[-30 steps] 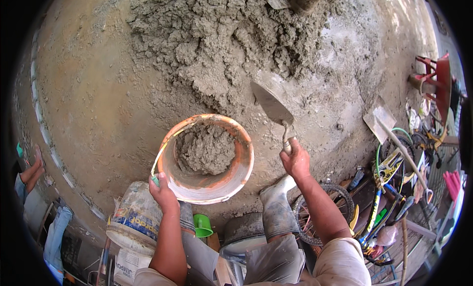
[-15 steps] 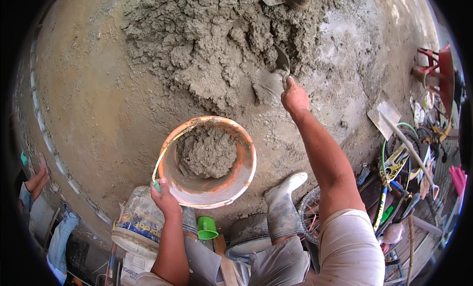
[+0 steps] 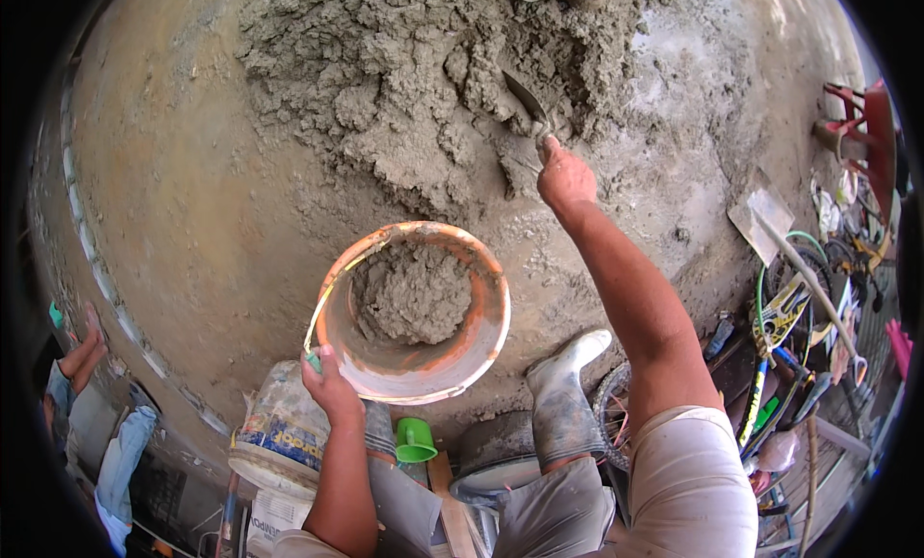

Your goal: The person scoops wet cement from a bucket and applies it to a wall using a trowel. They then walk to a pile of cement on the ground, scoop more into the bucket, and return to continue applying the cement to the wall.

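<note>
An orange bucket [image 3: 492,317], its rim smeared with mortar, leans on the ground in front of my legs. Grey wet mortar [image 3: 414,293] fills its lower part. My left hand [image 3: 334,385] is closed at the bucket's near-left rim, around the green grip of its wire handle. Farther off, my right hand [image 3: 568,179] is wrapped around the handle of a trowel [image 3: 526,98]. The trowel's blade points away and to the left, against the near edge of a large mortar pile [image 3: 366,96]. How deep the blade's edge sits cannot be made out.
A dirty white pail [image 3: 279,433] and a green mug [image 3: 415,441] are near my left leg. Right of my boot [image 3: 563,394] lie a wheel, a shovel [image 3: 799,265] and assorted tools. A red wheelbarrow [image 3: 871,149] stands far right. Another person's hand [image 3: 93,332] shows far left.
My right hand has moved the trowel slightly left, and its blade has swung to the left along the pile's edge. My left hand keeps its hold on the bucket handle.
</note>
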Demonstrator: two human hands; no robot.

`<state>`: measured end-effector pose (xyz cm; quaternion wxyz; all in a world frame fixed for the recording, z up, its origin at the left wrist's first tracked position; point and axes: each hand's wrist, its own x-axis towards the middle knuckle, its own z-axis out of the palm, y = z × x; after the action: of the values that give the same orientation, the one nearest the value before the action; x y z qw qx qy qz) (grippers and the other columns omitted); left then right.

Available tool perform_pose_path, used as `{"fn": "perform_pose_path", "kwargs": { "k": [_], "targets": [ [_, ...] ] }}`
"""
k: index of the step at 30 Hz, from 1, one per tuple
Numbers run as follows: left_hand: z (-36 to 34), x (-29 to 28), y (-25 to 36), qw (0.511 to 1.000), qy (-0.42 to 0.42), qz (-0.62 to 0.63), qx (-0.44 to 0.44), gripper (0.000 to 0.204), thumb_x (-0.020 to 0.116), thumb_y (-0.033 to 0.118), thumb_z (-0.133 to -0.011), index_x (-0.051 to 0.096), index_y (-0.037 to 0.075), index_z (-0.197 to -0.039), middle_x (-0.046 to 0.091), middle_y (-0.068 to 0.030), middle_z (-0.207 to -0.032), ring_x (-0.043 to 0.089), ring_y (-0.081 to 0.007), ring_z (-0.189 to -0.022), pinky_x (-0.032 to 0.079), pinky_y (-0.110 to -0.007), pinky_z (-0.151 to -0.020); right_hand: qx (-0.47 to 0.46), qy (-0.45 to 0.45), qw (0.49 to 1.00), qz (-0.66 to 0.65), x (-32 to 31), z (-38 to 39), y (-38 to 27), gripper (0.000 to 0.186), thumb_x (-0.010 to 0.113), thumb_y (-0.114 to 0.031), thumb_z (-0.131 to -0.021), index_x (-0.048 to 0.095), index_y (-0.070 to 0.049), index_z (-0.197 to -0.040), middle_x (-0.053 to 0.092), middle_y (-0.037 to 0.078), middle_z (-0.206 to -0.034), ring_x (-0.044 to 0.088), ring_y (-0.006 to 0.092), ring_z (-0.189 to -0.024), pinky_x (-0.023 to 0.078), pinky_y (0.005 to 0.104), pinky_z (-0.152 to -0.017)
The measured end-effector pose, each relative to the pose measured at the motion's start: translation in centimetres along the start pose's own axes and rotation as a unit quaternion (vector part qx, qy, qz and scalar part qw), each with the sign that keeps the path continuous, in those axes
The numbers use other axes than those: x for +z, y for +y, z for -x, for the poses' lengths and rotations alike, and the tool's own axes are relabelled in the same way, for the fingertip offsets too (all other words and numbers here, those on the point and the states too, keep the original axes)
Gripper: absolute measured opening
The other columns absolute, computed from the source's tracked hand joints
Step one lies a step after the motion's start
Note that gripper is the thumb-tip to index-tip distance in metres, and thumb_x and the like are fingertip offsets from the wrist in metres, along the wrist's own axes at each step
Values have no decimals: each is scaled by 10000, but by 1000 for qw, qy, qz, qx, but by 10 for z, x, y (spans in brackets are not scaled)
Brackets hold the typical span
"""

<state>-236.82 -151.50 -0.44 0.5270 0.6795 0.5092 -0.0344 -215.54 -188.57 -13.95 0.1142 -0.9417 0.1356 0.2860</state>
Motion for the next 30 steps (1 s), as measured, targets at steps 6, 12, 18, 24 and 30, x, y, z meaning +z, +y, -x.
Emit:
{"fn": "perform_pose_path", "kwargs": {
  "k": [6, 12, 18, 24, 30],
  "targets": [
    [2, 7, 8, 1000, -14, -10, 6, 180, 562, 186, -977, 504, 15, -985, 532, -49, -938, 509, -152, -864, 454, -317, -805, 68, 126, 984, -105, 48, 81, 112, 503, 656, -226, -828, 529, -36, -1276, 674, 258, -1051, 651, 431, -972, 514, 479, -862],
    [1, 13, 7, 1000, -9, 16, -9, 194, 575, 199, -975, 504, 20, -993, 531, -46, -922, 502, -149, -853, 450, -309, -797, 178, -36, 901, -394, 123, 58, 87, 620, 668, -152, -831, 459, 72, -1370, 676, 198, -962, 653, 273, -830, 516, 395, -792],
    [3, 4, 6, 1000, -4, 2, 0, 188, 579, 197, -970, 496, 28, -974, 526, -44, -911, 492, -142, -843, 441, -300, -788, 94, -127, 887, -434, 51, -7, -61, 578, 629, -84, -840, 468, 18, -1386, 605, 81, -759, 535, 163, -592, 472, 344, -565],
    [4, 7, 6, 1000, -10, 7, 3, 168, 577, 177, -967, 501, 28, -955, 524, -38, -897, 486, -138, -836, 438, -301, -779, 43, -149, 853, -498, 58, -12, -34, 411, 636, -102, -828, 545, -21, -1221, 558, 42, -691, 507, 130, -517, 430, 306, -465],
    [2, 5, 5, 1000, -3, 8, 4, 167, 582, 176, -962, 524, 19, -957, 545, -49, -890, 498, -147, -823, 439, -315, -774, 12, -184, 844, -503, 25, 41, -21, 219, 599, -76, -797, 502, -58, -992, 501, 2, -654, 479, 110, -499, 407, 292, -452]
  ]
}}
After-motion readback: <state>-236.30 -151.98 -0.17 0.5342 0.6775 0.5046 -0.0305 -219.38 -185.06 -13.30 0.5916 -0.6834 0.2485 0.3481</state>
